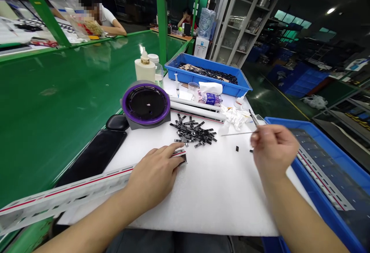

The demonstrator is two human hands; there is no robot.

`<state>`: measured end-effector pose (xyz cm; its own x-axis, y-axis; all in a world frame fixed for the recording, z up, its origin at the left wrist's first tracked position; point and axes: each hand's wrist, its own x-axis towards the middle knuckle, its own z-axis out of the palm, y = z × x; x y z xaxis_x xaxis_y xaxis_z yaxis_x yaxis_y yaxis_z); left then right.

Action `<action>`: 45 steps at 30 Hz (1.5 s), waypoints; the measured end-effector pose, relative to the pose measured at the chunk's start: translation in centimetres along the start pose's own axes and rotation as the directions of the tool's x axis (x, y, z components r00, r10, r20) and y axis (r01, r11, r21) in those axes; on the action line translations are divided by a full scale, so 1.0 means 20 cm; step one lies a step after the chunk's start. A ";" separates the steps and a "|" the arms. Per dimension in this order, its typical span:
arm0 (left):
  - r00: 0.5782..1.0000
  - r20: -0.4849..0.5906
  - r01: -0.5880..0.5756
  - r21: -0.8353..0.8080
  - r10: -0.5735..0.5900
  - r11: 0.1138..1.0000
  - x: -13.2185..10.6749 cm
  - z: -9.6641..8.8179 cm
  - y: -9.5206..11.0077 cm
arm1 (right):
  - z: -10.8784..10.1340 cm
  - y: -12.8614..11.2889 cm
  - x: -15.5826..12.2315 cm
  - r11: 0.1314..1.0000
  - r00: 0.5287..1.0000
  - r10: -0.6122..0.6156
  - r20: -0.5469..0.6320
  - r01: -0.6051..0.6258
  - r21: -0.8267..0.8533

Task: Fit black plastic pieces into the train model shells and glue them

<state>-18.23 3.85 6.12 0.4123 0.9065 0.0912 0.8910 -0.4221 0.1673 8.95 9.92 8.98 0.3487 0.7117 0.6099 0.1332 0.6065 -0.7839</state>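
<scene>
My left hand (157, 170) is closed around the near-right end of a long white slotted rail (86, 183) with a red stripe. The rail slants down to the left, past the table edge. Just beyond my fingertips lies a pile of small black and silver clip-like parts (195, 131). Raised over the table's right side, my right hand (273, 145) pinches a thin straight rod (238, 133) pointing left. A slim dark tool (253, 117), perhaps tweezers, sticks up from the same hand. Below the rod is a small black piece (237, 148).
A purple-rimmed round device (167, 110) stands behind the pile, with a black phone-like slab (92, 156) left of it. Farther back are slotted rails (199, 111), a tissue pack (209, 98) and a blue bin (245, 85). Another blue bin (306, 214) borders the right side.
</scene>
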 end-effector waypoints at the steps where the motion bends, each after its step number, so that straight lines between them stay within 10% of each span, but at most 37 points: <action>1: 1.000 -0.004 -0.002 -0.002 0.002 1.000 0.00 0.00 0.00 | -0.05 0.01 0.07 0.995 0.990 -0.091 -0.108 0.086 -0.053; 6: 0.997 -0.071 -0.027 -0.007 0.027 1.000 0.01 0.05 -0.04 | -0.36 0.12 0.38 0.816 0.868 -0.336 -0.366 0.075 -0.573; 16: 1.000 0.023 0.004 -0.009 -0.004 1.000 0.03 0.02 -0.07 | -0.54 0.24 0.46 0.514 0.906 -0.306 -0.293 -0.102 -0.852; 23: 0.999 -0.031 -0.029 0.007 0.030 1.000 0.03 0.04 -0.09 | -0.55 0.26 0.48 0.343 0.982 0.070 -0.178 -0.191 -0.920; 29: 0.996 0.037 -0.077 -0.059 0.079 0.995 0.03 0.03 -0.12 | -0.34 0.11 0.34 0.592 0.997 -0.068 0.031 0.065 -0.803; 31: 0.997 0.018 -0.079 -0.048 0.080 0.996 0.02 0.03 -0.11 | -0.26 0.05 0.28 0.642 0.927 0.067 0.369 0.243 -0.728; 35: 0.997 0.023 -0.073 -0.047 0.074 0.996 0.02 0.01 -0.11 | -0.20 0.01 0.22 0.560 0.570 0.458 0.682 0.410 -0.719; 45: 0.985 0.171 0.018 -0.180 0.013 0.984 0.11 -0.08 -0.12 | -0.20 0.10 0.20 0.349 0.472 0.716 0.514 0.396 -0.849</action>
<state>-19.86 6.80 7.48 0.4502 0.8898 -0.0753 0.8496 -0.4009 0.3427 14.44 12.61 9.34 -0.2172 0.9526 -0.2129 0.9725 0.1923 -0.1314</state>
